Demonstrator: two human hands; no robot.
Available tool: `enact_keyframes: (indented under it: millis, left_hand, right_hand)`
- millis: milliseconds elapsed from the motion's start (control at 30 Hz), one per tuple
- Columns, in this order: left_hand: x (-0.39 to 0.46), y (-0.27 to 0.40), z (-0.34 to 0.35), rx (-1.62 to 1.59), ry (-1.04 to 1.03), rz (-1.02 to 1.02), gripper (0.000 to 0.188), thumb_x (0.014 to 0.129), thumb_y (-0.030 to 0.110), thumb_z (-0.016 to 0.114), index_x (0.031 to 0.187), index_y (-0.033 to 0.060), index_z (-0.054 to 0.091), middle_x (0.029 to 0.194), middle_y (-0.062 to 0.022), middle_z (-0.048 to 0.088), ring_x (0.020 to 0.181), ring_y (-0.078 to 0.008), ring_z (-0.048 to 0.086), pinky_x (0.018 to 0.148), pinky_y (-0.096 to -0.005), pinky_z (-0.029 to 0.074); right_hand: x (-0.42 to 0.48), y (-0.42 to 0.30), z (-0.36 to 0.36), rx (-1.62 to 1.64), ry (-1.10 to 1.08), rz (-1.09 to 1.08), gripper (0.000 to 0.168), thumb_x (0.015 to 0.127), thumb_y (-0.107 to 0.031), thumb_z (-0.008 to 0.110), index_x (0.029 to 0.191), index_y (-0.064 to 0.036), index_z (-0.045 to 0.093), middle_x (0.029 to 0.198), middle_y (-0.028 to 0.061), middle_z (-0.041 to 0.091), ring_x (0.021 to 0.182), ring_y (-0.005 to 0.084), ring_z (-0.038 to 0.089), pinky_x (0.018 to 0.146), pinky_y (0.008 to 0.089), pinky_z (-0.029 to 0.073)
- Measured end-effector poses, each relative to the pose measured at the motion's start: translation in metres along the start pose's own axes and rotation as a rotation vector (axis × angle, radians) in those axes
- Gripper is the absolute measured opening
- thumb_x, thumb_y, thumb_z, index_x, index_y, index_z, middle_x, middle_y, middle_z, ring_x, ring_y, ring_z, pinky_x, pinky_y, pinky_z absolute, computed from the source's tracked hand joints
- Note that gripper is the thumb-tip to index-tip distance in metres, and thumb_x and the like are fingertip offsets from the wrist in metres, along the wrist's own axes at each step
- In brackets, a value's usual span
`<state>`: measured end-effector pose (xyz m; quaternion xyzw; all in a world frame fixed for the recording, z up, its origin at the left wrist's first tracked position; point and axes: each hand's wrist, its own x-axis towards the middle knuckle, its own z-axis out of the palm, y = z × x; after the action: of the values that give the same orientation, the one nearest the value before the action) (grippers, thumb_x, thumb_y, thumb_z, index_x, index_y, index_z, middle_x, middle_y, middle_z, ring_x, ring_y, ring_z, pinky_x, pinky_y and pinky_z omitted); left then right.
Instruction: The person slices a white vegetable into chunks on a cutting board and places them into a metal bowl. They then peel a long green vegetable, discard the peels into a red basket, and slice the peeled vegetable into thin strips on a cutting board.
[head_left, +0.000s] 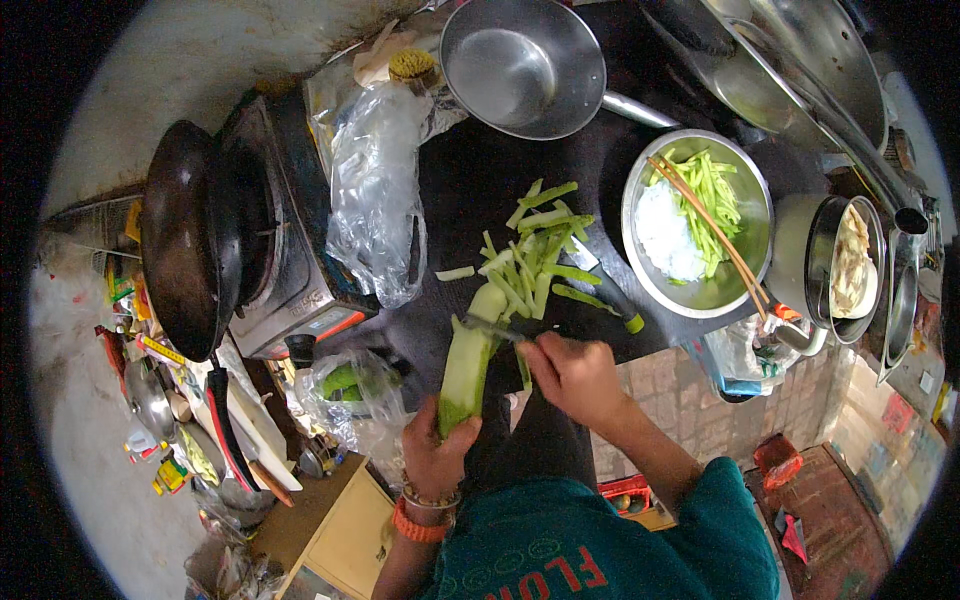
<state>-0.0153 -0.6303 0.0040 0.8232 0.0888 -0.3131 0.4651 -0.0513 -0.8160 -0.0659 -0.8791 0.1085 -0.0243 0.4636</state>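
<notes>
My left hand (441, 450) grips the lower end of a long pale green gourd or squash (466, 367), partly peeled, over the dark counter. In my right hand (574, 375) is a peeler (491, 328), its head against the upper part of the gourd. Green peel strips (536, 262) lie heaped just beyond it. A knife (607, 283) with a black and green handle lies partly under the strips. To the right, a steel bowl (634, 279) holds green shreds (705, 202), a white mass (667, 232) and a pair of wooden chopsticks (709, 225).
An empty steel pan (517, 67) stands at the back. Left are a clear plastic bag (379, 187), a dark wok (184, 240) on a stove (281, 300), and a bag with green vegetables (349, 382). A pot (817, 255) stands right of the bowl, below a metal faucet (892, 195).
</notes>
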Motion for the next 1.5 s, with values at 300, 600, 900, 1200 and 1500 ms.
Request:
enact_keyframes:
  millis: [300, 600, 900, 1200, 1500]
  left_hand:
    - [0.003, -0.015, -0.001, -0.264, -0.001, -0.090, 0.037, 0.081, 0.031, 0.057, 0.097, -0.0015, 0.059, 0.086, -0.0028, 0.060, 0.076, -0.0107, 0.052, 0.066, -0.0245, 0.040]
    - [0.003, -0.018, 0.006, -0.600, -0.024, -0.224, 0.042, 0.081, 0.030, 0.055, 0.106, -0.0035, 0.058, 0.096, -0.0071, 0.060, 0.083, -0.0132, 0.054, 0.071, -0.0240, 0.040]
    - [-0.001, -0.015, 0.006, -0.684, -0.009, -0.235, 0.041, 0.082, 0.028, 0.054, 0.109, -0.0021, 0.055, 0.100, -0.0120, 0.060, 0.079, -0.0162, 0.055, 0.065, -0.0279, 0.042]
    - [0.009, -0.020, 0.009, -0.885, -0.073, -0.296, 0.037, 0.082, 0.028, 0.051, 0.104, -0.0012, 0.055, 0.095, -0.0129, 0.060, 0.073, -0.0170, 0.053, 0.062, -0.0295, 0.041]
    - [0.011, -0.026, 0.006, -1.015, -0.194, -0.468, 0.038, 0.078, 0.038, 0.054, 0.103, 0.0087, 0.056, 0.089, -0.0054, 0.060, 0.067, -0.0148, 0.052, 0.059, -0.0291, 0.039]
  right_hand:
    - [-0.029, -0.024, 0.006, 0.223, -0.174, -0.060, 0.023, 0.083, -0.017, 0.060, 0.066, -0.005, 0.051, 0.054, 0.0119, 0.052, 0.046, 0.0272, 0.054, 0.041, 0.0356, 0.042]
    - [-0.005, -0.002, 0.016, 0.091, -0.017, 0.014, 0.021, 0.083, -0.015, 0.061, 0.069, -0.004, 0.050, 0.056, 0.0144, 0.054, 0.049, 0.0297, 0.056, 0.040, 0.0372, 0.041]
    - [-0.002, 0.001, 0.008, 0.150, 0.084, 0.094, 0.022, 0.085, -0.016, 0.058, 0.069, -0.002, 0.052, 0.054, 0.0146, 0.053, 0.045, 0.0288, 0.055, 0.040, 0.0363, 0.041]
    - [-0.029, -0.017, 0.018, 0.352, -0.129, 0.034, 0.022, 0.085, -0.016, 0.058, 0.068, -0.002, 0.053, 0.052, 0.0145, 0.050, 0.045, 0.0295, 0.054, 0.040, 0.0361, 0.040]
    - [-0.006, -0.001, 0.025, 0.106, 0.005, 0.035, 0.023, 0.083, -0.017, 0.060, 0.068, -0.003, 0.049, 0.054, 0.0137, 0.053, 0.048, 0.0306, 0.056, 0.039, 0.0370, 0.041]
